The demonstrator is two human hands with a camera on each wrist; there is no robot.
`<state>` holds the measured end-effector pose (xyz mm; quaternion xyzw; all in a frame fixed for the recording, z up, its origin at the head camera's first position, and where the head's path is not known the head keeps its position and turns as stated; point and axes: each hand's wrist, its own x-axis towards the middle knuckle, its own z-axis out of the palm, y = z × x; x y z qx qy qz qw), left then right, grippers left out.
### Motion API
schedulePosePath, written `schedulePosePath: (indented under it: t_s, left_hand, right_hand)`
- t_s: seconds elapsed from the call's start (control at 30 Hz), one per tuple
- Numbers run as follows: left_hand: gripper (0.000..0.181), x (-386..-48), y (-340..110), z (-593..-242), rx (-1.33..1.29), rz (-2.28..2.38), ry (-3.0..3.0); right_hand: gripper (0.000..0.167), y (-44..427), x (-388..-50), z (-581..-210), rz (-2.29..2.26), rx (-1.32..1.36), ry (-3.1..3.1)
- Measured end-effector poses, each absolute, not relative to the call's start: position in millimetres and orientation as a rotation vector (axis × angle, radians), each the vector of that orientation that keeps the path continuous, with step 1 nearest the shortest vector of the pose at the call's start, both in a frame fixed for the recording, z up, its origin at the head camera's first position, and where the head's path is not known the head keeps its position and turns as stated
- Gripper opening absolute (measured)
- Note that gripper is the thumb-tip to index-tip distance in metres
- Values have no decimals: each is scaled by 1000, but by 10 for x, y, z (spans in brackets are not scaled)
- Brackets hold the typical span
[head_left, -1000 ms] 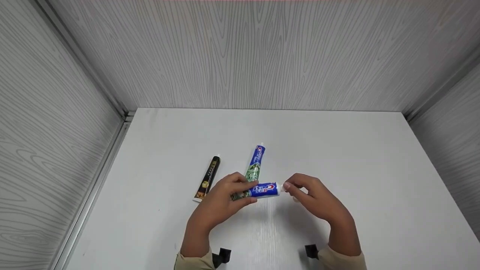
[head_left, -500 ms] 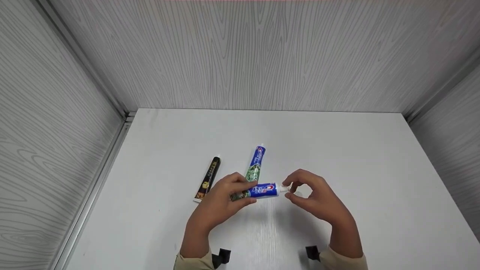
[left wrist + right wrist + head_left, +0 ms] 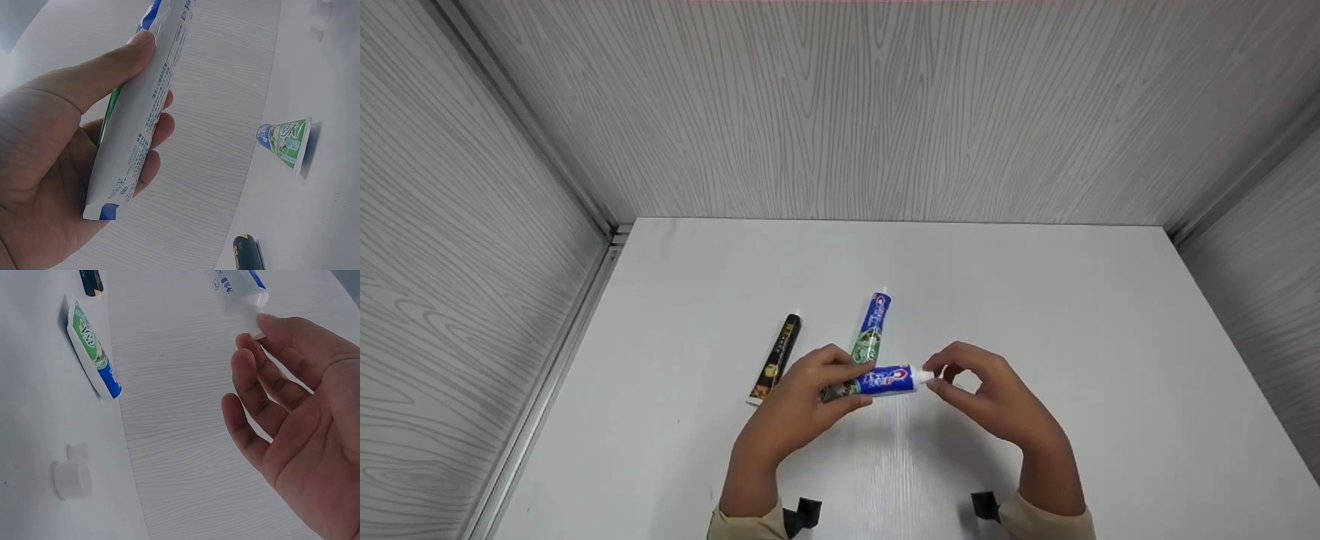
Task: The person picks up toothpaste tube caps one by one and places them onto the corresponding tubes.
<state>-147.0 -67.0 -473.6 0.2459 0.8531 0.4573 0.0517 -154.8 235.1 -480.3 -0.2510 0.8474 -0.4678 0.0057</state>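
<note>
Crosswise between the two hands lies the held blue-green tube (image 3: 889,380), its long axis running from left to right and its white end (image 3: 924,376) pointing straight at the right hand (image 3: 997,397). The left hand (image 3: 802,394) grips the tube's body, thumb on the near side and fingers on the far side, with the flat crimped tail back toward the palm. The right hand, nearer to the white end, pinches it between thumb and forefinger, so fingertips and tube meet nearly in line; whether they hold a cap or the bare nozzle is hard to tell. In the right wrist view the other fingers bend loosely, clear of the tube. Beyond the held tube, a second blue-green tube (image 3: 871,322) rests on the table (image 3: 1072,300), narrow end facing away from the person. A black tube (image 3: 775,358) lies slantwise just left of the left hand, and two small white pieces (image 3: 73,481) sit on the table
</note>
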Motion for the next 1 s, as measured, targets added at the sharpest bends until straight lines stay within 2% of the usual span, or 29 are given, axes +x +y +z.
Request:
schedulePosePath:
  t_s: [0.13, 1.0]
  left_hand:
    - [44, -1470, -672, -4747, 758, 1391, 2604]
    - [44, -1500, -642, -4787, 728, 1288, 2659]
  right_hand:
    - [13, 2348, -1546, -4808, -1447, -736, 2626]
    - [17, 2254, -1543, -4846, -1087, -520, 2694]
